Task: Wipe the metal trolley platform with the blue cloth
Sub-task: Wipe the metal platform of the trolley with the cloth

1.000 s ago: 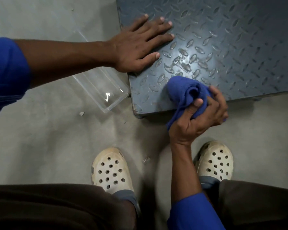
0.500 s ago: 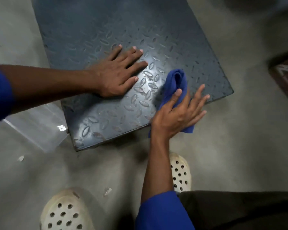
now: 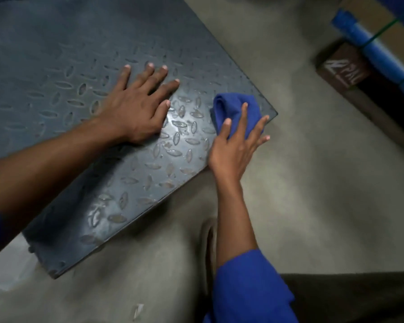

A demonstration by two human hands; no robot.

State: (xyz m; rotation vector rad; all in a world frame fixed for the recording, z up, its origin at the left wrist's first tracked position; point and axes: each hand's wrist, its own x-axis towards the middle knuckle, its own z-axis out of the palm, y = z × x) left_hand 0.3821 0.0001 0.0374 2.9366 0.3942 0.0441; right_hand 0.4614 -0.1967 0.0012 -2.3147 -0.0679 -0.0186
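Observation:
The dark metal trolley platform [image 3: 63, 43], with a raised diamond tread, fills the upper left of the head view, one corner pointing right. My left hand [image 3: 138, 110] lies flat on it, fingers spread, holding nothing. A bunched blue cloth [image 3: 231, 108] sits on the platform near that right corner. My right hand [image 3: 236, 145] presses down on the cloth with fingers stretched out over it, palm hanging past the platform's near edge.
Grey concrete floor [image 3: 313, 206] surrounds the platform. At the upper right stand a brown box with white lettering [image 3: 343, 71] and a blue bar [image 3: 378, 52] against cardboard. Part of a clear plastic tub [image 3: 7, 271] shows at the lower left.
My right hand went from gripping the cloth near the platform's left front corner to pressing it flat and sliding it right toward the other corner. The view swung right; the shoes left the frame.

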